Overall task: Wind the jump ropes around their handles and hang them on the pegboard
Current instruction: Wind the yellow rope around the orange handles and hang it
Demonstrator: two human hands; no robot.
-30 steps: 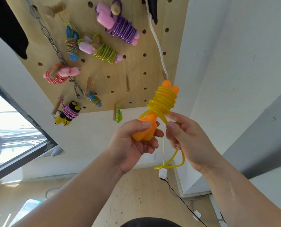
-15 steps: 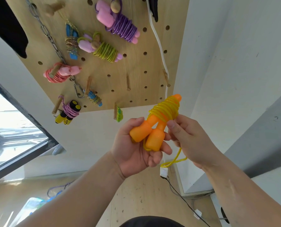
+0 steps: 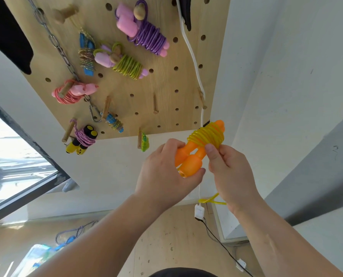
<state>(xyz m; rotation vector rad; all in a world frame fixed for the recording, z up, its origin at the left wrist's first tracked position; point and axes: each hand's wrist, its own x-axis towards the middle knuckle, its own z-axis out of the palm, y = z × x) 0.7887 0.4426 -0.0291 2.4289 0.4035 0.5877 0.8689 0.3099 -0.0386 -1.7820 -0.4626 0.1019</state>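
Orange handles (image 3: 188, 162) look like smooth, glossy plastic; yellow rope (image 3: 206, 136) is translucent, shiny, prob. vinyl. Pegboard (image 3: 166, 80) is matt pale wood w/ wooden pegs (image 3: 155, 103), and the chain (image 3: 56, 45) is dull metal.

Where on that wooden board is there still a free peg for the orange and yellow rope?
The pegboard's lower right looks free: a bare peg at centre and another beside the white cable. The upper left is crowded, with the purple rope, green rope, pink rope and chain.
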